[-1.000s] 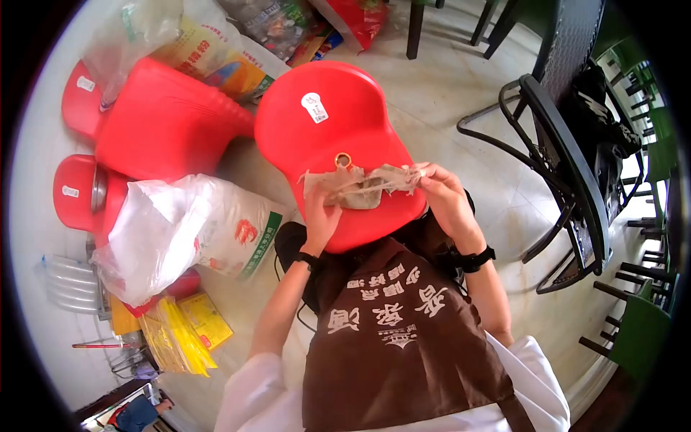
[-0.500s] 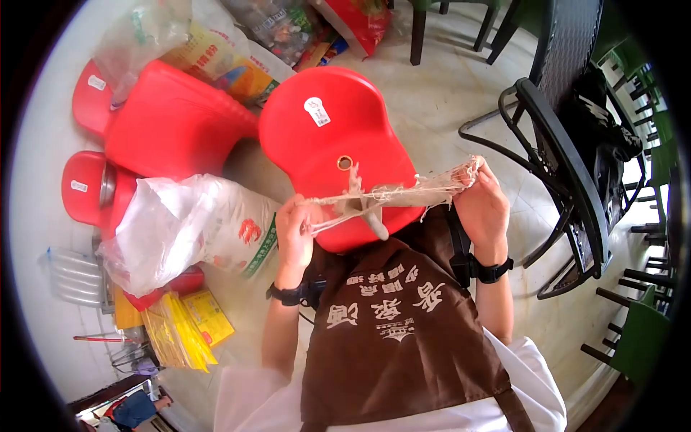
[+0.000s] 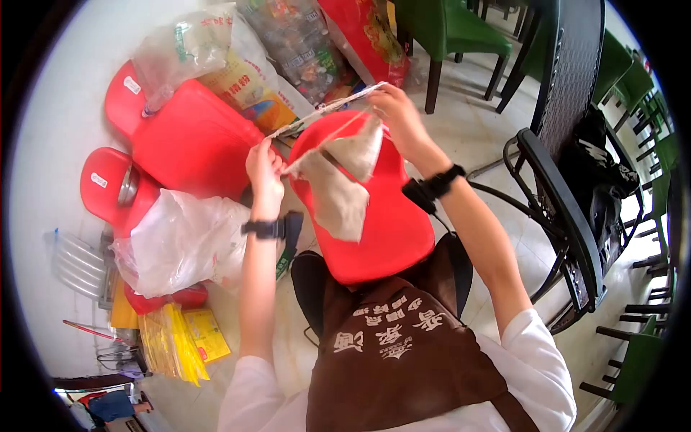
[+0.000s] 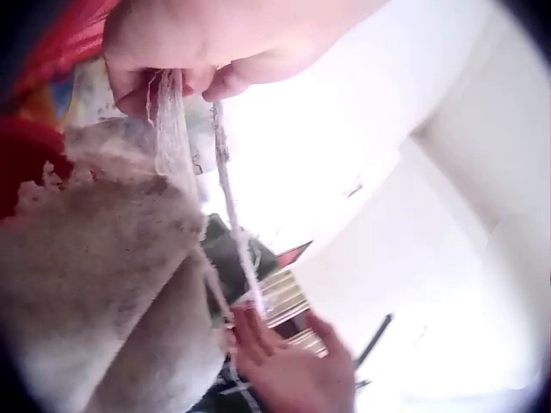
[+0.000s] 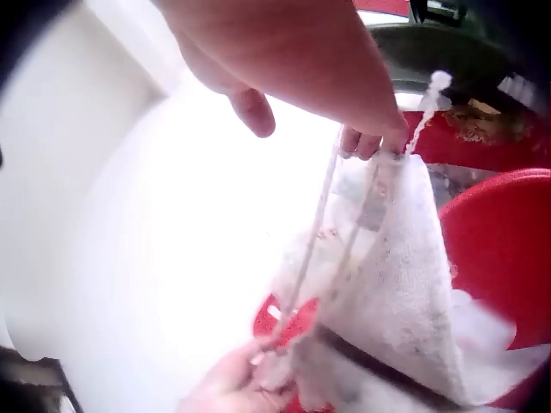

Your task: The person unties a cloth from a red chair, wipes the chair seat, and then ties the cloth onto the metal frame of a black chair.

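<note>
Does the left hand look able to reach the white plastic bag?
Probably yes: nothing visible blocks the way to the nearby white bag, but the left hand is holding a cord.

- A pale wall (image 3: 50, 180) ran down the left side of the head view.
- The pale floor (image 3: 464, 126) had a soft sheen.
- Red chairs (image 3: 198, 140) stood close to that wall.
- A green chair (image 3: 461, 32) with dark legs stood near the top; more green chairs (image 3: 633, 363) lined the far right edge.
- A black chair (image 3: 574, 72) with a woven back and curved armrest stood at right.
- Strong white glare washed out much of both wrist views.
</note>
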Available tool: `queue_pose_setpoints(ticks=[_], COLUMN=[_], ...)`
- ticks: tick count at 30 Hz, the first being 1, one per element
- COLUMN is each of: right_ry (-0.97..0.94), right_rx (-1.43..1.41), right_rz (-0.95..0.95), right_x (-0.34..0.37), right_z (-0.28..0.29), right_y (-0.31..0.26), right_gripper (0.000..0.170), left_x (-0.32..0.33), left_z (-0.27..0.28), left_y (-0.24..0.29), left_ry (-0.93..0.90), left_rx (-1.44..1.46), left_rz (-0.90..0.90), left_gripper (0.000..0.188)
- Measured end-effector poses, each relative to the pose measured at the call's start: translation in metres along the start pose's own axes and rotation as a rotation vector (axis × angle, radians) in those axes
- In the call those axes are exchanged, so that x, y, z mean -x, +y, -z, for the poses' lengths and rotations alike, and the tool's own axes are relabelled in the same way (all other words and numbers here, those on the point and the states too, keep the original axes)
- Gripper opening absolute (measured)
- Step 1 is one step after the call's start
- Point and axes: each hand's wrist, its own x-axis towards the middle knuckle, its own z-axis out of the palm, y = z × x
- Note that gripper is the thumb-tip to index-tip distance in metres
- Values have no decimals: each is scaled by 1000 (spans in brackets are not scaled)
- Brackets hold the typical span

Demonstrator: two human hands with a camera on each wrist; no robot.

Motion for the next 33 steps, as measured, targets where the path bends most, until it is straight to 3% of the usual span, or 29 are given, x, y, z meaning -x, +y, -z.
queue_pose_setpoints(ticks=[1,2,3,5,7,8,11,13,16,18,25,33], right_ry=[-104,5,36,73,95,162,156,137,116,100,113,170], right_rx=[143,265,504,1068,1329,1300,1251,1231,1187,1222,1167,680], right_rz=[12,-3,9,54,393,530,498,407,273,79,77,166], right_x=[-18,-27,-35,-60,-51,-43,-49,-55,-57,-58,-47,-26], right_z=[-3,-14,-19,-4,0,-2,-3,-2,0,6,27,72], right_y=[12,29,45,95,109,109,109,103,94,92,99,139], right_gripper=[51,49,50,46,45,42,42,44,48,51,52,43], left_x=[-17,-25,-95,-75,-46,-45,-59,-58,-60,-62,-54,-56], left_z=[-10,-32,23,-8,-52,-58,-42,-40,-51,-50,-51,-45], left_y=[-4,-8,-62,-66,-54,-56,-63,-60,-53,-53,-46,-53], left_ry=[139,327,299,256,434,480,382,358,382,367,277,310], left_rx=[-140,-355,-704,-938,-1235,-1309,-1194,-1204,-1233,-1232,-1209,-1249], left_rz=[-63,-186,-562,-481,-247,-194,-197,-110,-169,-181,-134,-131], left_gripper=[19,21,20,22,29,36,37,39,43,44,52,55])
